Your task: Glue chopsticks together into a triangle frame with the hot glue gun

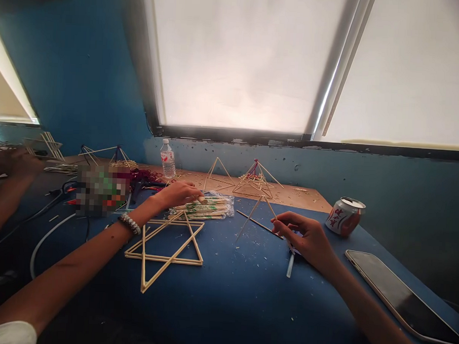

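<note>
The hands are apart — the left hand [177, 194] grips a chopstick end [202, 200] atop the wrapped chopstick bundle [201, 209], the right hand [306, 240] pinches a stick triangle [250, 216] right of that bundle.

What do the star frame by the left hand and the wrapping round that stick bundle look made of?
The star frame looks like bare pale wood or bamboo: matte, unpainted, chopstick-like sticks. The bundle's wrapping looks like thin clear plastic, glossy and crinkled, with sticks showing through.

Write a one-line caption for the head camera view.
Left hand at wrapped chopsticks, right hand holding a chopstick triangle.
</note>
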Demonstrator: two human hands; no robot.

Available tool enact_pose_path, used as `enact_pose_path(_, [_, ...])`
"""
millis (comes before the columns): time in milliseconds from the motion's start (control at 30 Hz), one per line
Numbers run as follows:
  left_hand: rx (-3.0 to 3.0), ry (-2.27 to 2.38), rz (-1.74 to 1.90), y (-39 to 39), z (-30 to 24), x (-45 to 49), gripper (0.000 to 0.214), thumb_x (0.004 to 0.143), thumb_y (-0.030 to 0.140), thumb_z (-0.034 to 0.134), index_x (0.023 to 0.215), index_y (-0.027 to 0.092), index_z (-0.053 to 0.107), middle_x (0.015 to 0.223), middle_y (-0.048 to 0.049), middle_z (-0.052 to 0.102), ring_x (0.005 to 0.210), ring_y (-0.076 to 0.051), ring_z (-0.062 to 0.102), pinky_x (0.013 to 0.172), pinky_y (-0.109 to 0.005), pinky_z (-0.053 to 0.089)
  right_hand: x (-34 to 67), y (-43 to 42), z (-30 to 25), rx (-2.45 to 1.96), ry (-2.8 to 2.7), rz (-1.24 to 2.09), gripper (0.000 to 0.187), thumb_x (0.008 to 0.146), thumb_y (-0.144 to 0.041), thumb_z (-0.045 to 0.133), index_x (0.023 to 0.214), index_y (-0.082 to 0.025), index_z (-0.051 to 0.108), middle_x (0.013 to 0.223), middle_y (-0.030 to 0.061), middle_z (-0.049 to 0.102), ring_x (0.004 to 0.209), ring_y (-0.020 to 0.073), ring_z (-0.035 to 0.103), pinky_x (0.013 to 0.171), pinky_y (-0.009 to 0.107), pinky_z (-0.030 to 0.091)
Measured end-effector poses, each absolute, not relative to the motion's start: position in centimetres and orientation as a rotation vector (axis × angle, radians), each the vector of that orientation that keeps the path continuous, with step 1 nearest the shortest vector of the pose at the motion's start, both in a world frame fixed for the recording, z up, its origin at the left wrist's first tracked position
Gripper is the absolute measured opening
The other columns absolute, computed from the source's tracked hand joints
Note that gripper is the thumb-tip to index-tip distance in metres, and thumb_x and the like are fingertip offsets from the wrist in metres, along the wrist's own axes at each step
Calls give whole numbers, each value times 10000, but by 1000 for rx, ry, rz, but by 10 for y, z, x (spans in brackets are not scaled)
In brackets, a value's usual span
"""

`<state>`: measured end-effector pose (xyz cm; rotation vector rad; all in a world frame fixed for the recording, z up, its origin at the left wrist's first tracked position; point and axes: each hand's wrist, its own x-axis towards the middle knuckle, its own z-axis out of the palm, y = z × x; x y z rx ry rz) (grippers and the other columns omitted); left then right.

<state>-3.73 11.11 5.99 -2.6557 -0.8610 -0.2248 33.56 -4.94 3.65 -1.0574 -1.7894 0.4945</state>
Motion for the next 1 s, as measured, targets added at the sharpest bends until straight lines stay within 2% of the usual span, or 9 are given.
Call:
enact_pose_path(133, [-2706, -948, -167, 117, 51, -20, 252, 932, 333, 543, 1087, 237, 718, 944, -75, 729, 915, -188, 671, 811, -257, 465, 337, -51, 36, -1079, -1777, 511, 355, 870, -528, 642, 858, -179, 708, 721, 43, 702, 671, 171, 669, 674, 297, 548])
enact_pose_path(300, [-2766, -1120, -379, 94, 58, -38, 343, 924, 281, 480, 1222, 257, 649, 1100, -50, 730, 953, -191, 686, 795, -254, 471, 338, -46, 34, -1087, -1723, 563, 387, 845, -551, 661, 863, -167, 701, 732, 69, 722, 690, 194, 694, 662, 308, 569])
enact_pose_path(400, [-2734, -1329, -575, 59, 68, -64, 352, 946, 399, 445, 1163, 243, 673, 1037, -47, 735, 830, -181, 681, 736, -258, 477, 337, -43, 41, -1085, -1739, 578, 401, 840, -563, 661, 883, -167, 704, 772, 85, 741, 726, 214, 715, 702, 338, 587])
enact_pose_path(533, [-2783, -1580, -870, 3, 73, -81, 420, 933, 558, 458, 1079, 250, 704, 1042, -28, 735, 868, -187, 673, 753, -259, 491, 317, -48, 72, -1057, -1867, 555, 354, 837, -529, 681, 863, -178, 715, 798, 80, 747, 743, 211, 719, 744, 343, 586])
enact_pose_path(667, [-2901, -1686, -1118, -41, 66, -77, 444, 941, 577, 434, 1058, 249, 711, 1033, -27, 740, 922, -200, 673, 761, -260, 497, 265, -53, 102, -1041, -1828, 655, 329, 828, -500, 695, 875, -175, 725, 787, 73, 752, 720, 184, 707, 702, 304, 580])
enact_pose_path(833, [-3045, -1899, -1368, -65, 50, -85, 538, 949, 584, 395, 1301, 214, 562, 983, -62, 743, 739, -172, 649, 643, -266, 482, 181, -35, 87, -1151, -1616, 1036, 236, 861, -364, 658, 905, -135, 696, 828, 95, 767, 650, 135, 681, 591, 232, 538])
enact_pose_path(900, [-3026, -2030, -1376, -66, 45, -96, 590, 913, 601, 461, 1342, 201, 517, 904, -52, 744, 660, -164, 617, 597, -264, 459, 157, -24, 73, -1238, -1587, 1180, 179, 883, -297, 616, 862, -133, 686, 835, 92, 770, 604, 107, 655, 520, 189, 494])
enact_pose_path(1000, [-2857, -2178, -1211, -62, 40, -113, 587, 841, 608, 574, 1274, 211, 582, 789, -21, 733, 694, -185, 636, 621, -267, 450, 137, -11, 57, -1297, -1654, 1211, 178, 871, -254, 593, 770, -133, 674, 840, 84, 768, 554, 94, 616, 449, 175, 454])
